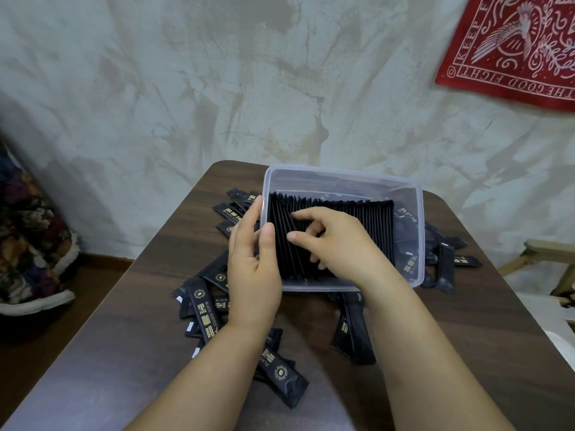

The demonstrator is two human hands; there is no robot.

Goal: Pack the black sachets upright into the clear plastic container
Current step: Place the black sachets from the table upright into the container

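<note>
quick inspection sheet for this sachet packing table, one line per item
surface: dark wooden table
job's things: clear container on the table; a row of upright sachets fills most of it
clutter: loose sachets lie scattered on the table left, right and in front of the container
grippers: left hand grips the container's left wall; right hand has fingers curled into the row, pinch or not cannot be told
cables: nothing seen
surroundings: plastered wall, red bandana, floral fabric left, wooden frame right
</note>
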